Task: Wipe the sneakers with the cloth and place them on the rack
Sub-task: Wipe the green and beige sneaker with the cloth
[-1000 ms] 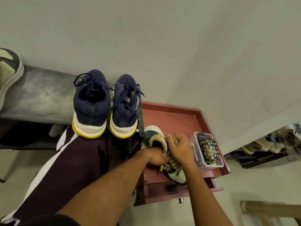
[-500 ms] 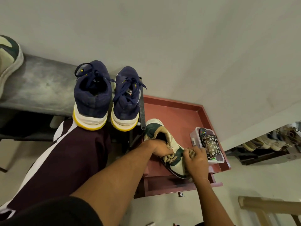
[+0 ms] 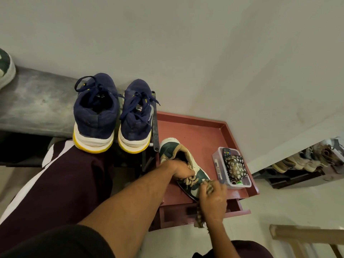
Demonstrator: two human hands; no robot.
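A green and cream sneaker [image 3: 177,154] lies on the red table [image 3: 202,131]. My left hand [image 3: 179,169] grips it at the laces and tongue. My right hand [image 3: 213,200] holds a patterned cloth [image 3: 200,216] against the sneaker's toe end, and part of the cloth hangs below my wrist. Two navy sneakers with yellow soles [image 3: 95,116] [image 3: 136,118] stand side by side on the grey rack shelf [image 3: 35,103]. Another green and cream sneaker [image 3: 5,69] shows at the left edge of that shelf.
A clear plastic box [image 3: 231,168] with a remote and a floral pouch sits on the red table by my right hand. The table's drawer [image 3: 240,207] stands open. A low shelf with several shoes [image 3: 305,161] is at the right. My leg in maroon trousers [image 3: 61,183] is at the left.
My right hand with the cloth has slid from the laces down to the toe end of the sneaker. My left hand has kept its hold on the shoe.
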